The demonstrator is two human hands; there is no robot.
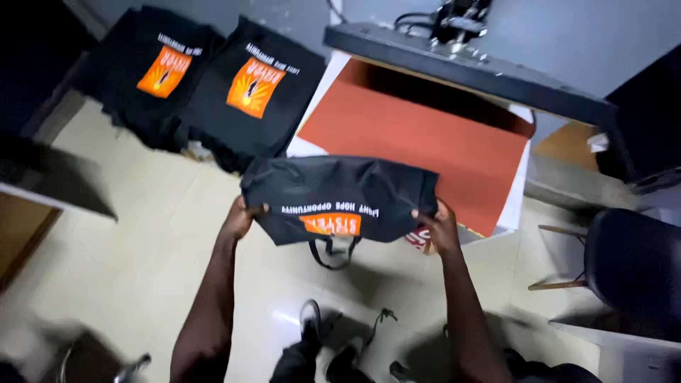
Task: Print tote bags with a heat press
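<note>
I hold a black cloth bag (340, 195) with an orange printed patch and white lettering, stretched out in the air between both hands. My left hand (240, 218) grips its left edge and my right hand (438, 225) grips its right edge. A black strap loop hangs below the bag's middle. The bag hovers just in front of the red pad (418, 138) of an open heat press (468, 64).
Two stacks of black printed bags (213, 85) lie on the tiled floor at the upper left. A black chair (631, 262) stands at the right. A dark table edge (50, 177) is at the left. My shoes (319, 340) show below.
</note>
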